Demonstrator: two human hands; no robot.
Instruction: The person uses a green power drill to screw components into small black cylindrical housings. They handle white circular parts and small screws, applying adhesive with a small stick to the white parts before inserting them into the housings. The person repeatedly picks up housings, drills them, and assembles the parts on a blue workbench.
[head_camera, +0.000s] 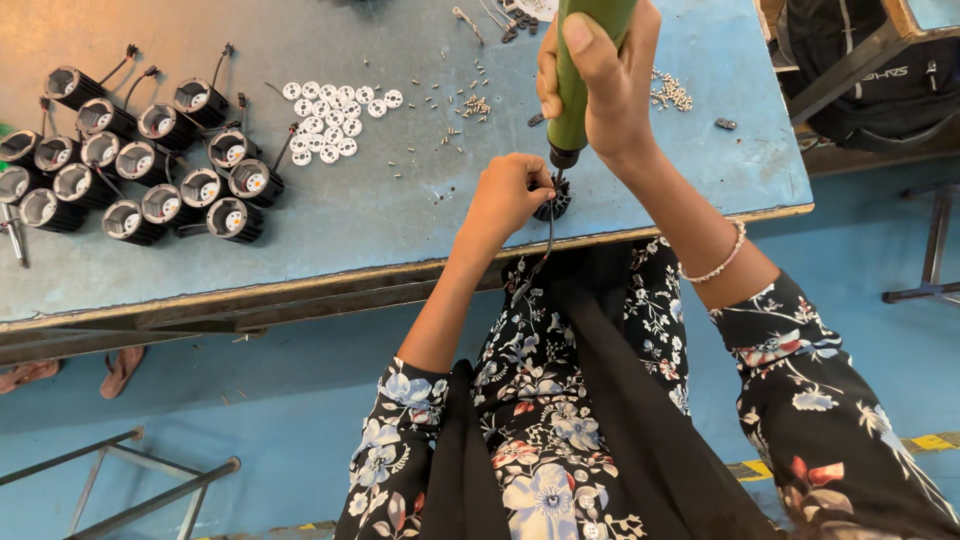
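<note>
We see the right hand (600, 80) closed around a green powered screwdriver (582, 70), held upright with its tip down on a small black lamp housing (556, 200) at the near edge of the blue surface (400, 220). The left hand (512, 190) pinches that housing steady. To the left, a cluster of similar housings (140, 150) suggests work partly done; white discs (335, 120) and loose screws (470, 100) remain. No containers appear.
</note>
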